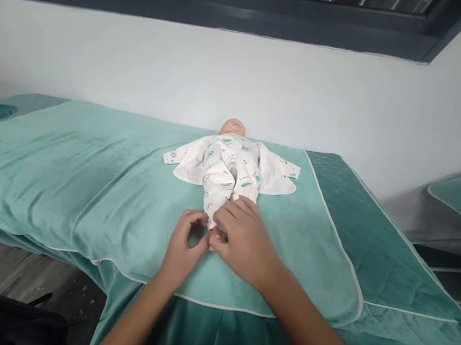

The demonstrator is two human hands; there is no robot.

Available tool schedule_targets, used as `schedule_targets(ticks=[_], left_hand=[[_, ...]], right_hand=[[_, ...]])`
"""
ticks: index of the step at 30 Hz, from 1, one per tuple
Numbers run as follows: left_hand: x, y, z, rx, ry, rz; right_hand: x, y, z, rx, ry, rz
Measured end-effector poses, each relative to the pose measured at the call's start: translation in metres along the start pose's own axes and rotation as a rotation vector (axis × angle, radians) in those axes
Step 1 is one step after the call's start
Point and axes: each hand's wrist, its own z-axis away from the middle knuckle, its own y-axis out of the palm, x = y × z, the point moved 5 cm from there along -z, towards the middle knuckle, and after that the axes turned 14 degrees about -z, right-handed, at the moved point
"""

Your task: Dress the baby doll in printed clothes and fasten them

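Observation:
A baby doll (232,127) lies on its back on the green bed, its head toward the wall. It wears patterned white baby pants (217,185), and a white patterned top (278,173) is spread open beneath it with the sleeves out to both sides. Both hands meet at the cuff of the pant leg on the left. My left hand (185,248) pinches the cuff's left side between thumb and fingers. From the right, my right hand (245,241) closes its fingers on the same cuff, covering the other leg's lower end. The doll's foot is mostly hidden.
A light green blanket (45,172) with pale piping covers much of the bed. Darker quilted green fabric (358,227) shows on the right. A white wall (142,66) with a dark window frame (275,15) stands behind. A black bag (2,321) is at lower left.

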Motion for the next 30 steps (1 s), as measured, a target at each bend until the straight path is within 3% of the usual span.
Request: schedule_targets(ticks=[3, 7, 13, 15, 19, 22, 24, 27, 30], left_hand=[[-0.009, -0.007, -0.001, -0.003, 0.004, -0.063], [-0.021, -0.012, 0.003, 0.013, 0.054, -0.142], [-0.046, -0.023, 0.019, -0.034, 0.424, -0.337], [-0.044, -0.027, 0.024, -0.054, 0.482, -0.418], [-0.022, -0.031, 0.029, -0.041, 0.364, -0.568], [-0.012, -0.031, 0.032, 0.023, 0.196, -0.545], [-0.02, -0.032, 0.033, 0.011, 0.151, -0.438], [-0.046, -0.028, 0.028, -0.026, 0.228, -0.328], [-0.065, -0.008, 0.016, 0.092, 0.35, -0.405]], right_hand=[[0.009, 0.002, 0.002, -0.009, -0.026, -0.087], [-0.001, 0.005, 0.017, -0.005, 0.078, -0.138], [-0.006, 0.006, 0.043, -0.057, 0.083, -0.252], [-0.002, 0.007, 0.047, -0.054, 0.059, -0.266], [0.001, 0.008, 0.054, -0.003, 0.021, -0.256], [-0.016, 0.0, 0.068, -0.128, 0.086, -0.271], [-0.034, -0.004, 0.08, -0.234, 0.181, -0.252], [-0.059, 0.002, 0.094, -0.281, 0.319, -0.207], [-0.07, 0.013, 0.093, -0.271, 0.374, -0.187]])
